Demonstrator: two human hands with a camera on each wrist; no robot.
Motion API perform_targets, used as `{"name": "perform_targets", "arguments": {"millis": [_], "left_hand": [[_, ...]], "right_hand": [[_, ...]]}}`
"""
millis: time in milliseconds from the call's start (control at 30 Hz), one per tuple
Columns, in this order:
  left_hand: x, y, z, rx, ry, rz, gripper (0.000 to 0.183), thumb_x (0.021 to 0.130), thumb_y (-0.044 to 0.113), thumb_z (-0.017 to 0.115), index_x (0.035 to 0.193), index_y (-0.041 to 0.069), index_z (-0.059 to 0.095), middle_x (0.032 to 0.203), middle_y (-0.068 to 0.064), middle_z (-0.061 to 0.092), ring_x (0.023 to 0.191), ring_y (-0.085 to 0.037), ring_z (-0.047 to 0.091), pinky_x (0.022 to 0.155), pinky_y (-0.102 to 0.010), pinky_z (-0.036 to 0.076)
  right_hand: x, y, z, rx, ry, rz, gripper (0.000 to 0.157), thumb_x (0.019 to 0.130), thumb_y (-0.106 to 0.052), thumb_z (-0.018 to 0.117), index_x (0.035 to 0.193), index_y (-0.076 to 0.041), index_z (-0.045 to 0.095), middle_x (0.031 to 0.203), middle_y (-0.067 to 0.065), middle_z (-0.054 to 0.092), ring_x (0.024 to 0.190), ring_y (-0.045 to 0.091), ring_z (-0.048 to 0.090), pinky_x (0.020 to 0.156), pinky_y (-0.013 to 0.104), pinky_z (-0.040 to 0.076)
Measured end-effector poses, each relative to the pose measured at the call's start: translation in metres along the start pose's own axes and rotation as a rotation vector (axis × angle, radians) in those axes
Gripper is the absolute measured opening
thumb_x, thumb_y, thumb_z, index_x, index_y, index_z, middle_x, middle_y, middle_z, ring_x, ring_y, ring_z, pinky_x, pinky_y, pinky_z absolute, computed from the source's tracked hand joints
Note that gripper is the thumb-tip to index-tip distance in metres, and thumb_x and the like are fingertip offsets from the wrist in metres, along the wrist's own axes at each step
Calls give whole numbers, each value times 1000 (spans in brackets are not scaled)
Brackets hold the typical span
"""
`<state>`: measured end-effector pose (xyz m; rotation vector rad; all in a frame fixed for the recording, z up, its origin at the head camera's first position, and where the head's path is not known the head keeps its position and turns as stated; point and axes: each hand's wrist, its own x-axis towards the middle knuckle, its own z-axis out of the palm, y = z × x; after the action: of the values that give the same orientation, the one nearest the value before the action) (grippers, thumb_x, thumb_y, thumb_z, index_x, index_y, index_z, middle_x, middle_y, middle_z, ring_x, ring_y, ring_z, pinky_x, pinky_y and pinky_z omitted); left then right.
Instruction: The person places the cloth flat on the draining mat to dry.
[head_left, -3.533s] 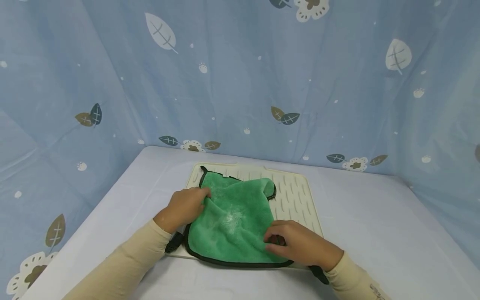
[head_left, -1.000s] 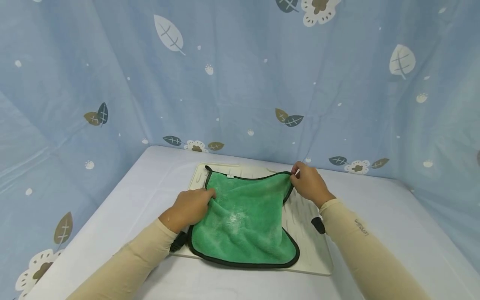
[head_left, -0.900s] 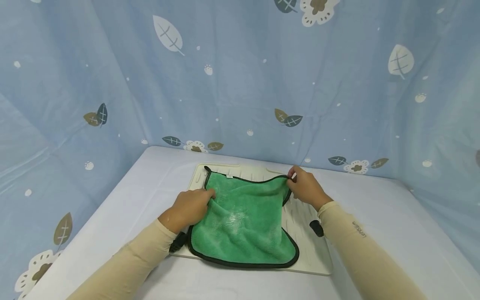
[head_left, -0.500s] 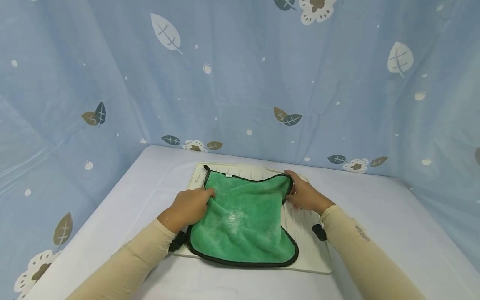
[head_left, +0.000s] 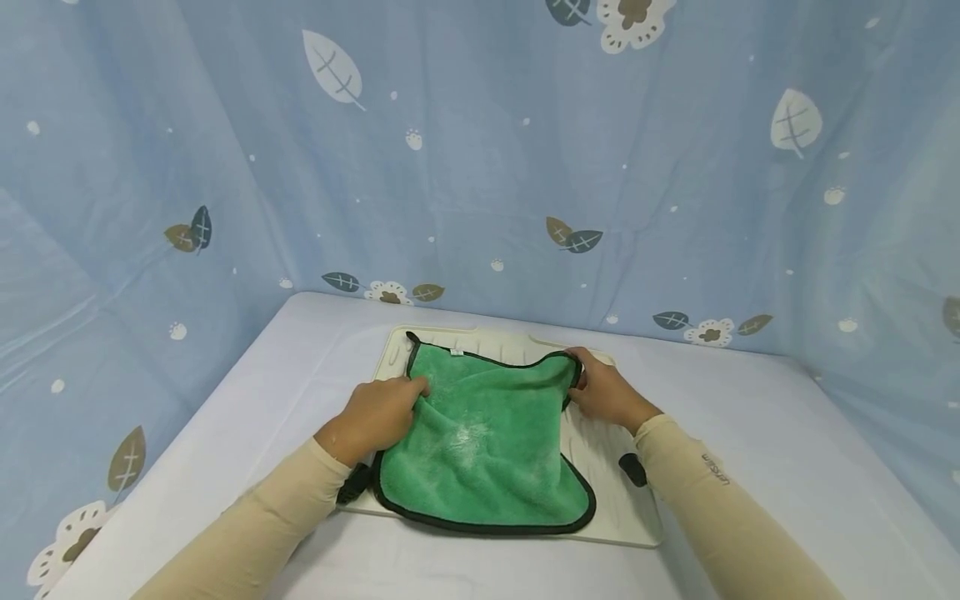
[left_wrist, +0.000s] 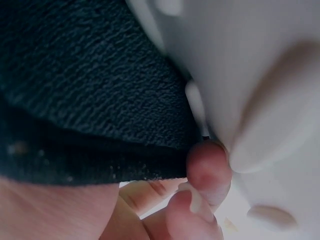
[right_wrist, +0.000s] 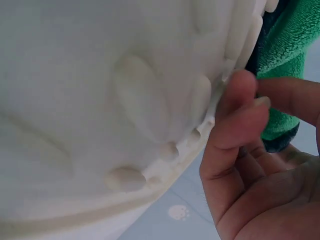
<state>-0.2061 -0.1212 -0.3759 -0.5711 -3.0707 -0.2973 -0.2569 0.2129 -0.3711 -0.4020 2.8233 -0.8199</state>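
Observation:
A green plush towel (head_left: 480,450) with dark edging lies rumpled over a cream ridged mat (head_left: 611,467). Its far left corner points up and back, and a small white tag (head_left: 457,352) shows on its far edge. My left hand (head_left: 377,419) grips the towel's left side, the fabric bunching there into creases. At the far right corner, my right hand (head_left: 609,392) holds the dark edge between thumb and fingers. In the right wrist view green pile (right_wrist: 290,45) shows behind curled fingers. Dark textured material (left_wrist: 95,80) fills much of the left wrist view, beside my fingertips.
The mat rests on a white-covered table (head_left: 727,433). A blue patterned curtain (head_left: 480,167) stands behind and along both sides. Black camera pieces (head_left: 633,469) sit at the wrists.
My right hand has moved from the towel's near right corner to the far right one, unfolding it outward, then shifted slightly down and regripped. The left hand stays in place.

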Motion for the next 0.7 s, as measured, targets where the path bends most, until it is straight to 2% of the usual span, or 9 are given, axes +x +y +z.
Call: {"name": "perform_targets", "arguments": {"millis": [300, 400, 633, 700], "left_hand": [[1, -1, 2, 7, 3, 5, 27, 89, 8, 53, 112, 21, 60, 100, -1, 67, 77, -21, 63, 53, -36, 43], [0, -1, 2, 5, 5, 8, 27, 89, 8, 53, 112, 20, 60, 100, -1, 67, 78, -22, 63, 53, -36, 44], [0, -1, 0, 0, -1, 6, 28, 89, 7, 51, 113, 20, 60, 101, -2, 67, 79, -22, 63, 54, -37, 44], [-1, -1, 0, 1, -2, 5, 28, 89, 7, 51, 113, 20, 59, 101, -2, 67, 78, -22, 63, 54, -37, 44]], "right_hand": [[-1, 0, 2, -89, 89, -75, 62, 84, -1, 56, 140, -7, 29, 71, 6, 57, 55, 13, 50, 51, 28, 41], [0, -2, 0, -110, 129, -65, 62, 82, -1, 55, 139, -6, 31, 68, 5, 55, 53, 13, 48, 50, 27, 40], [2, -10, -9, -178, 258, -1, 64, 80, -6, 53, 140, -9, 31, 54, 2, 51, 41, 13, 42, 37, 26, 33], [2, -11, -10, -178, 267, -6, 62, 80, -6, 53, 139, -9, 32, 54, 3, 51, 41, 13, 42, 37, 26, 32]]}}
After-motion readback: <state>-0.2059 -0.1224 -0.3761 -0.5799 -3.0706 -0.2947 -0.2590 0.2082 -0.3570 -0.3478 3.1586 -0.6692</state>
